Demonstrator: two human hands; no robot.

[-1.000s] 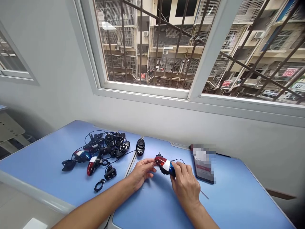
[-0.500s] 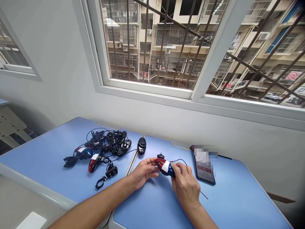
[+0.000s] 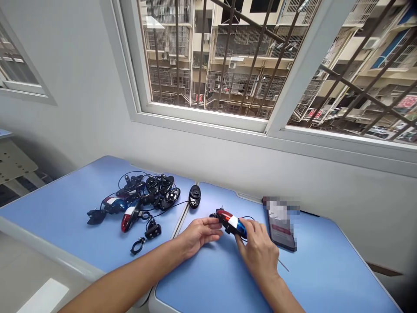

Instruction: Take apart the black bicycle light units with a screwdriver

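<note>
Head view: I see both hands closed on one small thing, just left of the phone.
Left hand: thumb and fingertips pinch the red end of the red-white-blue light; the forearm comes in from far lower left of the phone.
Right hand: fingers are curled over the blue end of the same light, knuckles toward me, directly beside the phone's near-left corner.
Red-white-blue light: held between the two hands, tilted with its red end higher and pointing away from the phone. I cannot tell whether it touches the tabletop.
Thin wire: a black loop shows between the light and the phone.
Thin rod: lies flat just in front of the phone, partly behind my right hand.
Black oval part: alone on the seam of the two blue tops, well left of the phone.
Heap of black parts: tangled with cables, farther left of the phone than the oval part.
Second light: same colours, at the heap's near edge.
Clamp ring: loose, nearest me on that side.
Window: barred, on the wall behind the phone.
</note>
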